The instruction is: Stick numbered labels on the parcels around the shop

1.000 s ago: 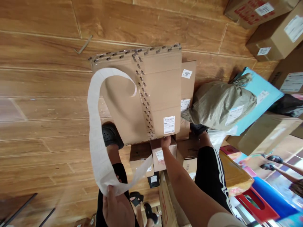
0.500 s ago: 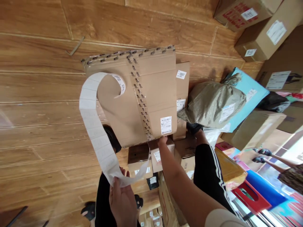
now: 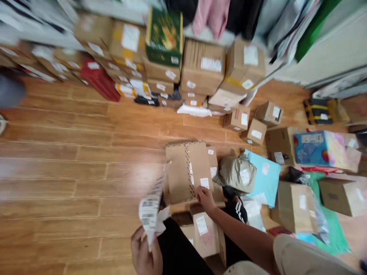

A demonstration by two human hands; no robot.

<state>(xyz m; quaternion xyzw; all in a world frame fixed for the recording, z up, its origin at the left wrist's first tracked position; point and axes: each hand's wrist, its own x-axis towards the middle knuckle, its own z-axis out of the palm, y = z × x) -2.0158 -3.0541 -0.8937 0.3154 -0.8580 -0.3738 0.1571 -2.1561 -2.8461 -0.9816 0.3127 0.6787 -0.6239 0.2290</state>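
Observation:
My left hand (image 3: pixel 145 252) is closed on a strip of white barcode labels (image 3: pixel 150 208) that hangs folded above it. My right hand (image 3: pixel 205 198) rests its fingers on the near edge of a flat brown cardboard box (image 3: pixel 187 170), close to a small white label on it. The box lies on the wooden floor in front of my legs in black trousers (image 3: pixel 177 244). A small carton with a white label (image 3: pixel 204 229) sits just below my right hand. The picture is blurred by motion.
Stacked cartons (image 3: pixel 200 68) line the far wall, with a green box (image 3: pixel 164 36) on top. Small boxes (image 3: pixel 256 131), a grey-green mailer bag (image 3: pixel 237 173), a light blue parcel (image 3: pixel 265 177) and more cartons (image 3: pixel 295 206) crowd the right. Bare wooden floor (image 3: pixel 71 172) lies to the left.
The view has tilted up and pulled back, showing the far wall of boxes. The label strip has dropped from a long arc over the box into a shorter fold by my left hand.

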